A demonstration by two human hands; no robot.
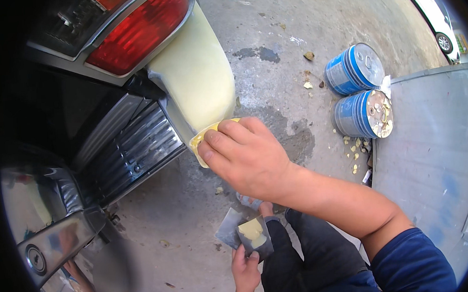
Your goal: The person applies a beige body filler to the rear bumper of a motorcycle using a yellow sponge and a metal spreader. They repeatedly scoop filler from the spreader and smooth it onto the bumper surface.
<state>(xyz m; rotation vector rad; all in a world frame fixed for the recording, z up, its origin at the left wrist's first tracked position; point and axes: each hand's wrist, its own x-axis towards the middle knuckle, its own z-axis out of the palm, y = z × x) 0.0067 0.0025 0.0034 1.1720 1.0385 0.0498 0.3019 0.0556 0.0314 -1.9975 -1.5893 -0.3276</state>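
My right hand reaches across with its fingers closed on a thin yellow spreader carrying paler smears. It is against the lower end of a vehicle's corner panel, which is coated in smooth cream-coloured filler. The fingers hide much of the spreader and where it meets the panel. Lower down, my left hand grips two flat grey rectangular plates, fanned apart. The nearer plate bears a patch of yellow putty; the other plate looks mostly bare.
A red tail light sits above the panel, beside a ribbed metal bumper step. A shiny chrome part stands at lower left. Two blue pails stand by a grey metal sheet, with yellow scraps nearby. A white car is far right.
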